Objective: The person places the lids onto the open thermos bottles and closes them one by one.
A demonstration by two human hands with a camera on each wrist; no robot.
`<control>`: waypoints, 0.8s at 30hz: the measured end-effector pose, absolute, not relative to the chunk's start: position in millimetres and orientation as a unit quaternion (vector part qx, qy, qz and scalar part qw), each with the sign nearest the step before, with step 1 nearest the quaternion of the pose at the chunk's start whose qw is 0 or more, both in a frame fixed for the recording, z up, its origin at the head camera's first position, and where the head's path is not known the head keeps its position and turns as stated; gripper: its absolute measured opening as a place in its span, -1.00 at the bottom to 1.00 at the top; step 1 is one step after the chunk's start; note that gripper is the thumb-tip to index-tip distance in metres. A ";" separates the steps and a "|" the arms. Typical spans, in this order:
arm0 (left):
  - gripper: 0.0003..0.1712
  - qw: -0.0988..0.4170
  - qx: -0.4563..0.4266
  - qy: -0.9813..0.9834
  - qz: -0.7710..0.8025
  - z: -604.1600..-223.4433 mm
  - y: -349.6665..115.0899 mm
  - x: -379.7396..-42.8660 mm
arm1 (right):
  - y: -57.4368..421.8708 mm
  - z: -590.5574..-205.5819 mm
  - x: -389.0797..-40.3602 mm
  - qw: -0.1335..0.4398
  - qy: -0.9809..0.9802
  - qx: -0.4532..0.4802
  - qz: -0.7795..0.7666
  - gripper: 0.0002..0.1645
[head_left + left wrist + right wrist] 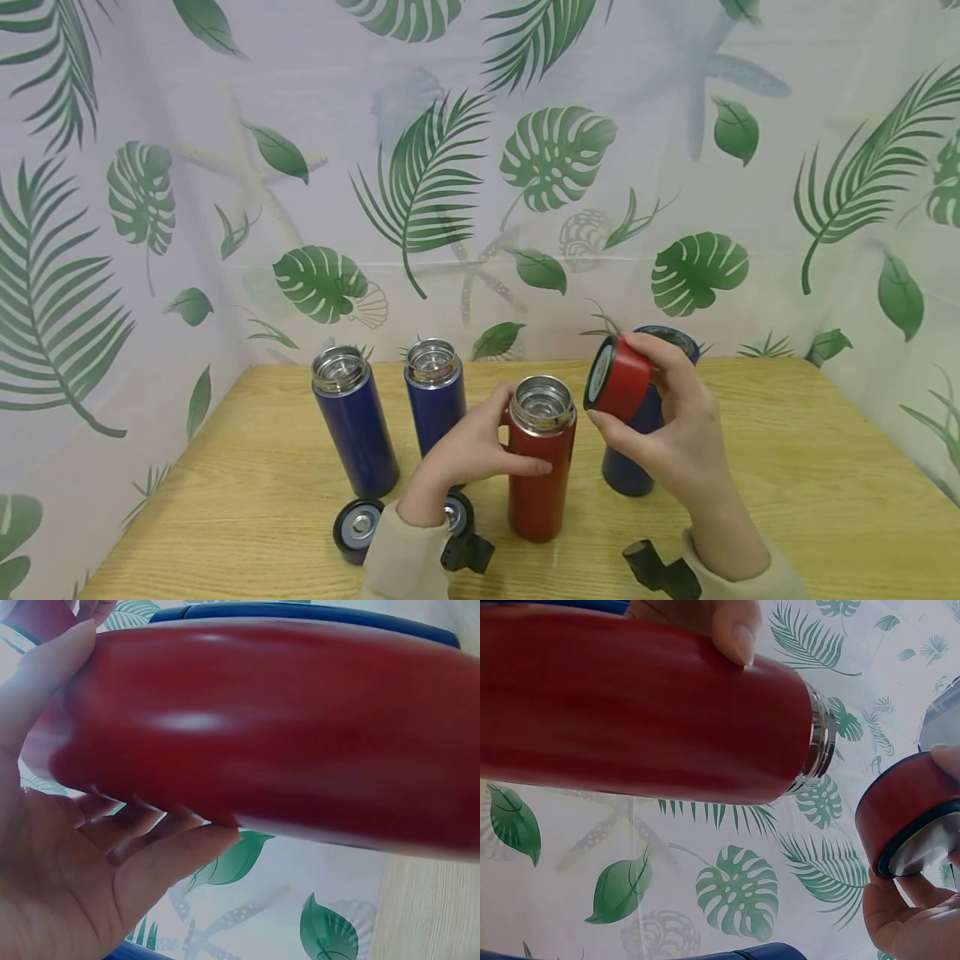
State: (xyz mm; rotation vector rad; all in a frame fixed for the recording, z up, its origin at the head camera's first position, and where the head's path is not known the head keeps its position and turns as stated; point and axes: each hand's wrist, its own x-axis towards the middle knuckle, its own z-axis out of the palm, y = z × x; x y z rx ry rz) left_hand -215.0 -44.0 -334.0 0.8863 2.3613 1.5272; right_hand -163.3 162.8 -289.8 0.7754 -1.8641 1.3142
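Observation:
My left hand (480, 446) grips a red thermos bottle (537, 500) below its neck, thumb on the near side. The bottle stands upright on the table, its steel mouth uncovered. In my right hand (690, 433) the matching red lid (628, 382) is pinched between fingers and thumb. It is tilted, underside facing left, just right of the bottle's mouth and apart from it. The right wrist view shows the gap between the lid (907, 802) and the steel neck (821, 739). In the left wrist view, the bottle (285, 735) covers part of my fingers.
Two uncapped blue bottles (358, 433) (435, 408) stand to the left. Two dark lids lie before them, one lid (356, 533) in view, the other lid (459, 510) partly behind my left wrist. Behind my right hand stands another blue bottle (628, 471). A leaf-patterned cloth (465, 208) hangs behind.

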 end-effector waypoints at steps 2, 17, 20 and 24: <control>-0.23 0.100 0.310 0.791 0.518 -333.8 -43.8 -214.5 | 162.6 -290.0 -163.4 0.363 -0.723 0.300 0.506 -0.06; -0.20 0.105 0.345 0.786 0.502 -331.8 -45.6 -211.0 | 160.9 -289.3 -162.1 0.366 -0.704 0.310 0.523 -0.12; -0.25 0.109 0.329 0.787 0.510 -329.2 -44.9 -209.3 | 160.6 -289.7 -164.1 0.373 -0.688 0.323 0.532 -0.17; -0.33 0.095 0.327 0.775 0.533 -322.0 -43.4 -204.2 | 159.5 -289.1 -164.4 0.377 -0.694 0.317 0.525 -0.16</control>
